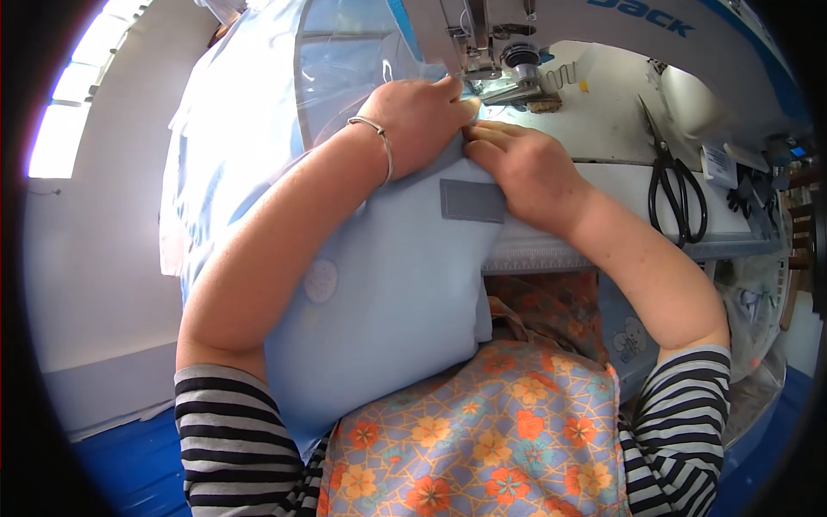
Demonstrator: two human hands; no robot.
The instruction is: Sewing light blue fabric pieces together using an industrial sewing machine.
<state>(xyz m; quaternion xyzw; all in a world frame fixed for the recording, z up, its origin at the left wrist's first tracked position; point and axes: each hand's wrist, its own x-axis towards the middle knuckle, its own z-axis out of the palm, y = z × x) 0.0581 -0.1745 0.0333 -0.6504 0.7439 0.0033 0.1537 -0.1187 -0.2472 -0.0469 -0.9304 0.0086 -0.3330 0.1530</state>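
A large piece of light blue fabric (388,293) spreads from under the sewing machine (568,34) down over the table edge toward my lap. My left hand (416,122) is closed on the fabric's edge close to the presser foot, its fingertips partly hidden by the machine head. Just to the right, my right hand (536,175) pinches the same edge, fingers bent and pressed together. A grey rectangular patch (472,201) lies on the fabric below the right fingers. Beyond my left wrist, a clear plastic panel (345,73) with a grey border belongs to the piece.
Black-handled scissors (676,194) lie on the table to the right, blades pointing away. A measuring strip (551,256) runs along the table's front edge. Small items, including a white packet (718,166), sit at the far right. A clear plastic bag (754,302) hangs below them.
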